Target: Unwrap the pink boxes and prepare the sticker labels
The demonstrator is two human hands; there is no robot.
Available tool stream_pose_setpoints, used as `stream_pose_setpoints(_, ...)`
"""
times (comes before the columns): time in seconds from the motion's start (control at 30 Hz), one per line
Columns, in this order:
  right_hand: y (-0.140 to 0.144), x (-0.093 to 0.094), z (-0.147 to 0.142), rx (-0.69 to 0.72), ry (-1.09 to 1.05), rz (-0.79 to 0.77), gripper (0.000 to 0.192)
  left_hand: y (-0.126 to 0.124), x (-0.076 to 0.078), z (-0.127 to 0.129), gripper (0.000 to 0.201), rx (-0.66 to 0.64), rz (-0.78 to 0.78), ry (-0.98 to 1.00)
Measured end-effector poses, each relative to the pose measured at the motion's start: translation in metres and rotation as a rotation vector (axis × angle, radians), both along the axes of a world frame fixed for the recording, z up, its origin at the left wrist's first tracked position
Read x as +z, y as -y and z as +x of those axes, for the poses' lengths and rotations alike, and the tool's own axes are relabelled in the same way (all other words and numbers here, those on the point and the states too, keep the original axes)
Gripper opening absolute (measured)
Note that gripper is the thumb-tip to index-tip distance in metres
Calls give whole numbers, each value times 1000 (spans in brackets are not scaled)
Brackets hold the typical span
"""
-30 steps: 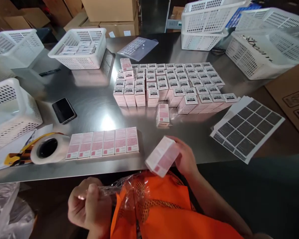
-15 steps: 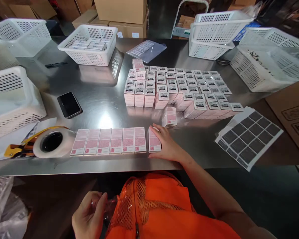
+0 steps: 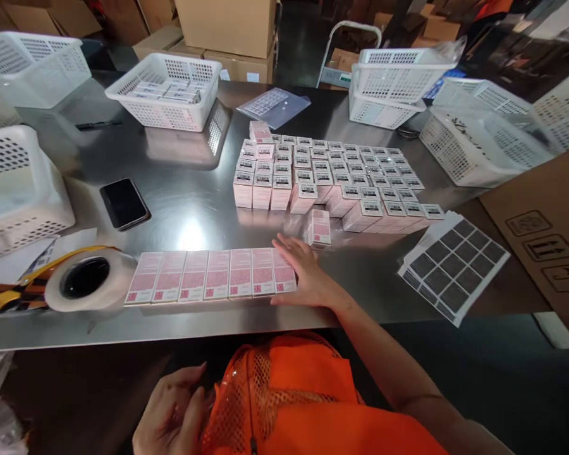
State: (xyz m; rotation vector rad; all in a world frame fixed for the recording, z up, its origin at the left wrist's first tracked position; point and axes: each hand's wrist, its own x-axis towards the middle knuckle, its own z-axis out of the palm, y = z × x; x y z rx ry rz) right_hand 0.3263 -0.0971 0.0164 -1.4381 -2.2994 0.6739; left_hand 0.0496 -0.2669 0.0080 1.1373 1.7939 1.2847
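L hand [image 3: 171, 414] at 7 o'clock, below table edge, against orange mesh vest [image 3: 284, 392]; fingers loosely curled, can't tell if it grips anything. R hand [image 3: 306, 278] just past 6 o'clock, flat on steel table [image 3: 189, 215], fingers together, palm side pressed to R end of row of pink boxes [image 3: 211, 275]. Row lies face-up, 7 boxes side by side, touching, along near table edge. Tape dispenser [image 3: 71, 281] at 8 o'clock, just L of row. Single upright pink box [image 3: 318, 226] just beyond R fingertips, apart from them. Sheet stack w/ dark squares [image 3: 452, 262] at 3 o'clock. Phone [image 3: 123, 203] at 10 o'clock, face-up. Block of labelled boxes [image 3: 332, 174] standing packed at 12–1 o'clock. White baskets beyond: one w/ boxes [image 3: 165, 88] at 11 o'clock, stacked pair [image 3: 393, 82] at 1 o'clock.
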Motion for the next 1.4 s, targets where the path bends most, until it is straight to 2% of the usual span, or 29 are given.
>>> stream_pose_setpoints(0.03,-2,0,4,-100,-10,82,103,0,1,4,35,20,24,35)
stream_pose_setpoints(0.1,-9,-1,14,-423,-10,270,89,-1,2,13,24,44,21,134)
stream_pose_setpoints(0.13,-14,-2,19,-586,7,335,84,-1,2,17,26,35,3,180)
stream_pose_setpoints(0.2,-24,-5,28,-784,58,334,81,-1,1,24,38,-34,-37,208)
stream_pose_setpoints(0.3,-30,-7,41,-829,23,154,74,-3,-4,34,36,-256,-40,128)
stream_pose_setpoints(0.4,-13,-7,48,-859,-343,108,65,-13,-2,48,32,-452,10,47)
stream_pose_setpoints(0.47,10,-5,42,-815,-656,97,68,-24,6,61,31,-501,55,-12)
stream_pose_setpoints(0.53,37,0,27,-713,-886,35,79,-38,16,74,44,-496,109,-111)
stream_pose_setpoints(0.6,66,8,6,-576,-1039,-70,93,-52,23,84,64,-497,176,-247)
stream_pose_setpoints(0.67,90,18,-12,-405,-1120,-204,101,-63,25,88,71,-513,255,-363)
stream_pose_setpoints(0.73,106,29,-18,-267,-1057,-264,90,-68,23,85,66,-527,322,-403)
stream_pose_setpoints(0.77,110,33,-16,-246,-972,-216,80,-68,22,82,64,-518,318,-391)
stream_pose_setpoints(0.83,108,42,-4,-284,-740,-9,62,-67,23,72,63,-490,239,-301)
stream_pose_setpoints(0.9,97,50,11,-257,-512,179,54,-64,28,63,62,-498,127,-158)
stream_pose_setpoints(0.93,91,53,17,-179,-419,210,56,-62,31,59,61,-515,90,-84)
stream_pose_setpoints(1.0,78,58,22,47,-296,176,52,-60,40,54,58,-549,35,47)
stream_pose_setpoints(1.03,74,59,21,145,-265,143,47,-58,44,52,57,-542,4,100)
stream_pose_setpoints(1.1,70,60,15,243,-250,85,34,-56,49,51,54,-485,-64,176)
stream_pose_setpoints(1.17,71,58,6,246,-288,58,23,-53,51,49,52,-422,-119,218)
stream_pose_setpoints(1.23,75,56,-1,220,-338,49,15,-52,48,47,49,-412,-134,231)
stream_pose_setpoints(1.4,79,54,-9,194,-411,-11,10,-57,39,36,40,-506,-76,145)
